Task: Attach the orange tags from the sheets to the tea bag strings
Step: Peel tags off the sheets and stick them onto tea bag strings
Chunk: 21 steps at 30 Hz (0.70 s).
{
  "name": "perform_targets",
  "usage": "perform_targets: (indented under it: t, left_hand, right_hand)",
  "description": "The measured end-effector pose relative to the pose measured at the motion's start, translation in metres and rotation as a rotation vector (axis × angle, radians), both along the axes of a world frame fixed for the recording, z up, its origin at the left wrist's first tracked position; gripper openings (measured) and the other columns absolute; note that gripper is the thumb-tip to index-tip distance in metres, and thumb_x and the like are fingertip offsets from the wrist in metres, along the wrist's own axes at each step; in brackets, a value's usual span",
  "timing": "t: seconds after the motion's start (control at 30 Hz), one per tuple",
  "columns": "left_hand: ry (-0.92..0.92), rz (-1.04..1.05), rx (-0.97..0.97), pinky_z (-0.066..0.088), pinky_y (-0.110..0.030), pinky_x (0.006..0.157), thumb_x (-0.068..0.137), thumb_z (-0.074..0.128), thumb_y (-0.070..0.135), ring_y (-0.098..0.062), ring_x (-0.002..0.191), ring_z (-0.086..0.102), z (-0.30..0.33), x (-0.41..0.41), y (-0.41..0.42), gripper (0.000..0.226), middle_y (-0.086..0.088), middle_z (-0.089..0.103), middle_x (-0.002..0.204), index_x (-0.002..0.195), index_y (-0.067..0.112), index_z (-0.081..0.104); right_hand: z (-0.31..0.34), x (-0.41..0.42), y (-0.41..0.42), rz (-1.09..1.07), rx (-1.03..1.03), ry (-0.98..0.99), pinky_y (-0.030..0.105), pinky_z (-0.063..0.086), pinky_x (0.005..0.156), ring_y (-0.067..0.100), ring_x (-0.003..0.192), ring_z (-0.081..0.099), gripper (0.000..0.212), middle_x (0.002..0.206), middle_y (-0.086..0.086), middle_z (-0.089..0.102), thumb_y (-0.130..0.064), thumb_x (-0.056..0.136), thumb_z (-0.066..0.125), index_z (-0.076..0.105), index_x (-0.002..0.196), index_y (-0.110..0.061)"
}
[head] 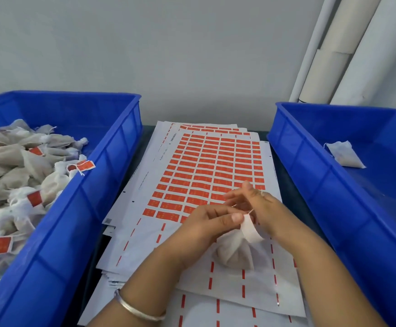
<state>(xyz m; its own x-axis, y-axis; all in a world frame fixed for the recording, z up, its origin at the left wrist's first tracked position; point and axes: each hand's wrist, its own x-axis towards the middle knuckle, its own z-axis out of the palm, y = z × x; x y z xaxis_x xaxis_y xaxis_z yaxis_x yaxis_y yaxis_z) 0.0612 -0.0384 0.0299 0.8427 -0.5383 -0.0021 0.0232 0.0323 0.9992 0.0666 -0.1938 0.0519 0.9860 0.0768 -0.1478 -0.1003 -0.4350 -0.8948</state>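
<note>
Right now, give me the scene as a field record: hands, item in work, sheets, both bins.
left hand: pinches the top of the tea bag
right hand: fingers at the string, above the bag
tea bag in work: white, resting on the sheets, no orange tag visible on it
string: thin, running between the two hands
tag sheets: stacked between the bins, near rows already stripped
left bin: blue, heaped with tea bags, several showing orange tags
right bin: blue, one untagged tea bag visible
bracelet: on left wrist
</note>
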Motion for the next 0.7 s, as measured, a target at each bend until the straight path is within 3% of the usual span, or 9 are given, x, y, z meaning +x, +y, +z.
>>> perform_targets:
  t: [0.07,0.17,0.27,0.37,0.43,0.57,0.7]
  left_hand:
    - [0.016,0.026,-0.010,0.044,-0.049,0.100,0.078,0.063,0.043,-0.027,0.103,0.064,-0.002,0.001,0.000,0.033,-0.006,0.070,0.104,0.097,0.018,0.074]
    - [0.038,0.080,-0.029,0.050,-0.042,0.094,0.079,0.063,0.040,-0.025,0.099,0.065,-0.004,0.002,-0.001,0.030,-0.005,0.071,0.101,0.096,0.018,0.074]
    - [0.043,0.109,-0.063,0.052,-0.034,0.088,0.078,0.065,0.045,-0.023,0.099,0.066,-0.003,0.002,0.000,0.031,-0.002,0.071,0.101,0.095,0.020,0.074]
    - [0.044,0.107,-0.079,0.052,-0.032,0.086,0.073,0.066,0.042,-0.023,0.098,0.066,-0.001,0.001,0.000,0.027,-0.001,0.072,0.098,0.091,0.024,0.076]
    - [0.042,0.110,-0.080,0.052,-0.033,0.086,0.071,0.066,0.043,-0.023,0.097,0.066,-0.001,0.000,0.000,0.030,-0.001,0.072,0.098,0.091,0.023,0.075]
    - [0.048,0.117,-0.074,0.051,-0.037,0.090,0.071,0.069,0.044,-0.026,0.099,0.066,-0.002,0.001,-0.001,0.034,-0.005,0.071,0.100,0.094,0.020,0.074]
    - [0.066,0.126,-0.092,0.054,-0.030,0.085,0.075,0.065,0.045,-0.022,0.102,0.065,-0.002,0.002,0.000,0.032,-0.002,0.070,0.104,0.096,0.022,0.074]
  right_hand:
    - [-0.004,0.005,-0.006,-0.127,0.090,0.027,0.008,0.045,0.049,-0.005,0.067,0.067,0.062,0.074,-0.024,0.070,-0.072,0.072,0.020,0.069,0.084,-0.035]
    - [-0.007,0.012,-0.016,-0.330,0.342,0.022,0.030,0.053,0.067,0.014,0.070,0.072,0.067,0.076,-0.003,0.074,-0.071,0.077,0.023,0.069,0.086,-0.022]
    - [-0.008,0.009,-0.026,-0.283,0.454,0.048,0.032,0.050,0.065,0.015,0.068,0.071,0.068,0.079,0.003,0.073,-0.074,0.066,0.035,0.070,0.088,-0.020]
    - [-0.007,0.002,-0.026,-0.110,0.464,0.052,0.027,0.052,0.066,0.015,0.072,0.069,0.063,0.082,0.001,0.072,-0.067,0.056,0.059,0.069,0.094,-0.017]
    - [-0.007,-0.001,-0.024,-0.082,0.444,-0.016,0.028,0.053,0.071,0.016,0.077,0.069,0.056,0.085,-0.002,0.073,-0.061,0.050,0.069,0.073,0.088,-0.021]
    - [-0.010,-0.002,-0.022,-0.158,0.464,-0.094,0.040,0.055,0.087,0.017,0.087,0.071,0.045,0.094,-0.007,0.074,-0.057,0.048,0.072,0.075,0.085,-0.032]
    - [-0.008,-0.004,-0.021,-0.164,0.426,-0.127,0.041,0.055,0.088,0.016,0.090,0.070,0.046,0.097,-0.010,0.073,-0.059,0.049,0.070,0.074,0.086,-0.032]
